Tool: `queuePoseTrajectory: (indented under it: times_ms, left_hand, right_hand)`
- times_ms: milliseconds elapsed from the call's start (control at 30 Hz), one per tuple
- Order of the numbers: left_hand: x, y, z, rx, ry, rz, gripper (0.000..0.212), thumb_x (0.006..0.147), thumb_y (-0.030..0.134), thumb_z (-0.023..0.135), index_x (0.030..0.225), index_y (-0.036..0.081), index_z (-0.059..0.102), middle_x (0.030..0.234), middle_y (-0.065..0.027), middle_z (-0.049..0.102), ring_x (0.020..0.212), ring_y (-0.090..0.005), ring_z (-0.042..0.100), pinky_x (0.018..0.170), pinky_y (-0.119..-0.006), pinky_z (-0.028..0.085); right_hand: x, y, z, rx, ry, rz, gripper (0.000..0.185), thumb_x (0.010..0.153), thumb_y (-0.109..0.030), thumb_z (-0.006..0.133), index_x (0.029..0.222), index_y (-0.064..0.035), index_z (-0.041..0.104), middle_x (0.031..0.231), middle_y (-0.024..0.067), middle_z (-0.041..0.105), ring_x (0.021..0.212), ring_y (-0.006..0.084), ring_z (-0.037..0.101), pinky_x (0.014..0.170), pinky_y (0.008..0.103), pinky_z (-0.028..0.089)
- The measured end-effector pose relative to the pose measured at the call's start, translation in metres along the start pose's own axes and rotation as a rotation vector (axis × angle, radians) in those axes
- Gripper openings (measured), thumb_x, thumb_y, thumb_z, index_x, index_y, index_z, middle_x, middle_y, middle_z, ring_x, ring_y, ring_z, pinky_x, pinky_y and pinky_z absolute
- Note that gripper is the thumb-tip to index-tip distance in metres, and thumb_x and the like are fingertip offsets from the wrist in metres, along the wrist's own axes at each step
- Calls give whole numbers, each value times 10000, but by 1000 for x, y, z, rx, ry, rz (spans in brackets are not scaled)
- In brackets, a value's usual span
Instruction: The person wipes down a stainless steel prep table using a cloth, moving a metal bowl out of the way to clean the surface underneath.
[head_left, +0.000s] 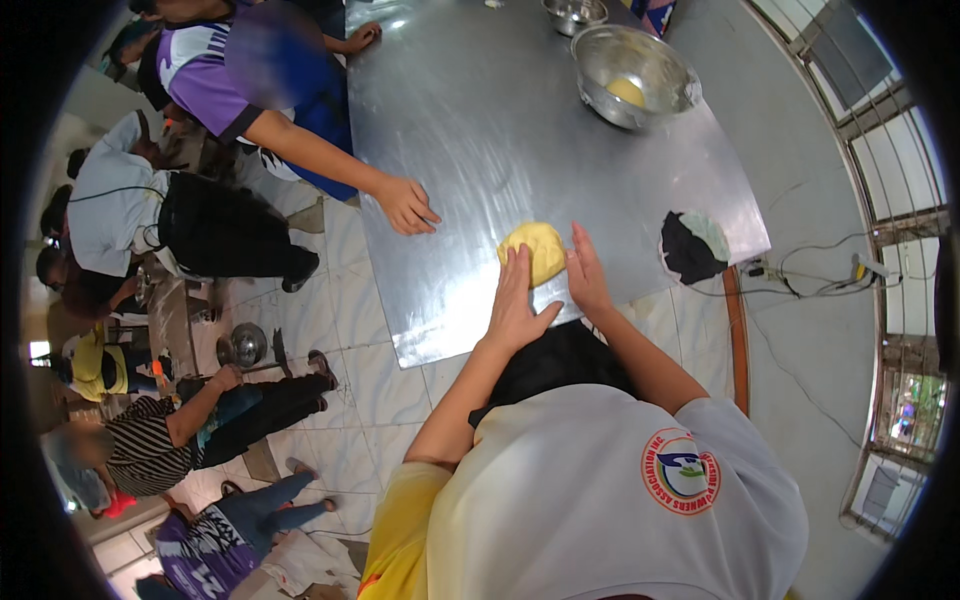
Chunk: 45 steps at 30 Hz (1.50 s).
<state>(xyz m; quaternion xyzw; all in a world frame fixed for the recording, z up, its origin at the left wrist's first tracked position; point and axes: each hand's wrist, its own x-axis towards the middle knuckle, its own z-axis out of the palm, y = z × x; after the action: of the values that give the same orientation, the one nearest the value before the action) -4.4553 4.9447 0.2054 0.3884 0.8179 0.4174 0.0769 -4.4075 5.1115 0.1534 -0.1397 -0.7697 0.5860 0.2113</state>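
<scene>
A round, flattened lump of yellow dough (541, 251) lies on the stainless steel table (465, 165) near its front edge. My left hand (517, 296) rests its fingertips on the dough's near left side, thumb spread out to the right. At the dough's right side my right hand (585, 270) is upright on its edge, fingers extended, close to or touching the dough. Neither hand is closed around it. A large steel mixing bowl (652, 90) farther back on the table contains another ball of yellow dough (625, 91).
A co-worker's hand (407, 205) rests on the table left of the dough. A smaller steel bowl (574, 16) stands at the back. Black and pale green cloth (694, 247) lies at the right edge, beside cables (795, 281) by the wall. Several people stand at left.
</scene>
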Motion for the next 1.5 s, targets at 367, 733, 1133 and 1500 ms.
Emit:
queuePoseTrajectory:
  times_ms: [367,733,1133,1500]
  left_hand:
    - [-12,-30,-2,257,121,-436,1231,751,575,720,1492,-93,0,1551,-332,89,1447,-501,3,1110,-654,-28]
    - [-54,-41,-14,-15,753,-490,535,813,30,494,1339,-61,457,1294,-271,517,1153,-386,526,1031,-445,391]
    - [3,-1,28,143,14,-97,926,852,419,631,1522,11,140,1562,-301,76,1436,-526,9,1125,-644,67]
    - [117,16,37,485,-10,-291,840,845,586,590,1480,95,341,1525,-295,224,1416,-545,87,1067,-727,78]
  right_hand:
    - [108,-44,68,-714,-417,-43,688,971,-477,408,1411,51,392,1452,321,352,1376,463,293,1130,527,229]
    - [57,-86,59,-912,-938,-797,674,940,-477,478,1347,59,484,1429,248,435,1371,378,348,1157,492,205]
    - [42,-47,-36,-186,-672,-380,353,945,-133,430,1223,-26,619,1282,189,601,1269,294,526,1101,431,353]
    - [32,4,-63,-74,170,100,246,955,-119,475,959,6,687,937,154,677,914,277,641,846,340,485]
